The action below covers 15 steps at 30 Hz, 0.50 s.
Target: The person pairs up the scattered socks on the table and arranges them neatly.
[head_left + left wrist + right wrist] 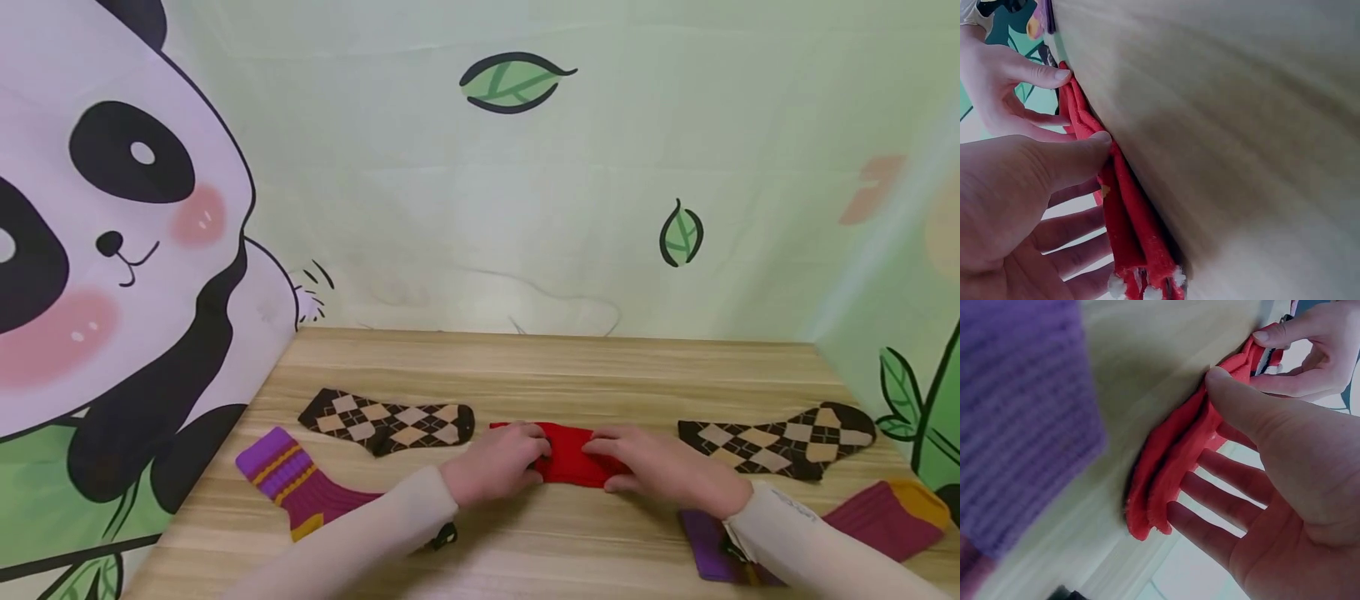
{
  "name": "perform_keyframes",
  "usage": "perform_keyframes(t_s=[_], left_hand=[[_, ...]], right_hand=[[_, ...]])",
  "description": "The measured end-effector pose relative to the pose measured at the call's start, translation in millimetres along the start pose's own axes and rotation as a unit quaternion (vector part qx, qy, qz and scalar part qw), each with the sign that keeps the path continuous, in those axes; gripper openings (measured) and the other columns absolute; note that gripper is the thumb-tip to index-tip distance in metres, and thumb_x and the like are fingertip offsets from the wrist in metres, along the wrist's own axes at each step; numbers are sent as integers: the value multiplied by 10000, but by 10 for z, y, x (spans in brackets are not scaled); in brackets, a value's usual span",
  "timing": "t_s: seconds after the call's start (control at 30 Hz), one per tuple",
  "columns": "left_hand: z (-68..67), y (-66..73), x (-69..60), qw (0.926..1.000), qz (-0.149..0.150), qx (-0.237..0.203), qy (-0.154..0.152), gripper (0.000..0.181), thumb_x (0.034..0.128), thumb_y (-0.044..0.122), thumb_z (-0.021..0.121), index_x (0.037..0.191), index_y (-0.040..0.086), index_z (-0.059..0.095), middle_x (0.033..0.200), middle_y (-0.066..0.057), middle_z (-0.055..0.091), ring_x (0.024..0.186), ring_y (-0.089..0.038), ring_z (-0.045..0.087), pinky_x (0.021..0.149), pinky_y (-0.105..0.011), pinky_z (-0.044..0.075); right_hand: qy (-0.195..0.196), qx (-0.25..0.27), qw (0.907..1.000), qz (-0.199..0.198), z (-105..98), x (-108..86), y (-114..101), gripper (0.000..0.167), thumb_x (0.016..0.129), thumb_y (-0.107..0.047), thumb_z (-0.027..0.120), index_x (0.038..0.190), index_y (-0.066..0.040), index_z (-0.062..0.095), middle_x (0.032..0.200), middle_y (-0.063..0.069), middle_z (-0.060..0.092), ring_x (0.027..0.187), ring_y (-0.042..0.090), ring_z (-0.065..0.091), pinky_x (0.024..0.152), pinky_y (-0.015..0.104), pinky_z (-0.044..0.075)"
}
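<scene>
At lower centre, the left hand (498, 462) and right hand (671, 467) both pinch one folded red cloth (572, 457), flanked by two argyle socks (408, 423) and two purple-maroon socks (318, 492).

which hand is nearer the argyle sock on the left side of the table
Left. The left hand is just right of that argyle sock, at the left end of the folded red fabric; the right hand is farther away, at the fabric's right end.
</scene>
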<state>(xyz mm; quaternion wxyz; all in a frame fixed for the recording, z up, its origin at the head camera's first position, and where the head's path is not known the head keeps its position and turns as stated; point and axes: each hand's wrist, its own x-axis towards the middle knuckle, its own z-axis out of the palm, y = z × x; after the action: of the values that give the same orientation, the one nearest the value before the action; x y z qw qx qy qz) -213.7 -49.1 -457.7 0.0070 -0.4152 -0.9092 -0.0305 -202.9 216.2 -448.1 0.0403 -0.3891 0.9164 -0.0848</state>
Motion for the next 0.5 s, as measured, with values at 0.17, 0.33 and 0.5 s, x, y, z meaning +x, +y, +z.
perform_keyframes(t_s=[0.17,0.33,0.5], left_hand=[[5,-51,83,10000,-34,17,-25,213,918,235,791,1110,146,769,1146,-6,699,1037,-137,642,853,-245,550],[5,-106,155,9999,-130,4,-45,219,934,230,774,1132,137,768,1165,-18,705,1065,-160,642,889,-255,547],[15,-174,243,9998,-200,3,56,172,943,198,752,1102,134,762,1119,-8,702,1026,-164,629,860,-258,547]], right_hand=[[8,83,10000,35,-45,30,32,477,917,-293,790,1336,-107,660,1377,86,610,1230,280,600,997,475,526],[67,-5,9999,-105,-72,114,104,476,890,-240,820,1304,-59,673,1312,111,638,1176,297,626,980,477,531],[-36,56,10000,33,-88,215,194,473,894,-205,814,1312,-40,667,1319,143,636,1192,328,622,1007,493,516]])
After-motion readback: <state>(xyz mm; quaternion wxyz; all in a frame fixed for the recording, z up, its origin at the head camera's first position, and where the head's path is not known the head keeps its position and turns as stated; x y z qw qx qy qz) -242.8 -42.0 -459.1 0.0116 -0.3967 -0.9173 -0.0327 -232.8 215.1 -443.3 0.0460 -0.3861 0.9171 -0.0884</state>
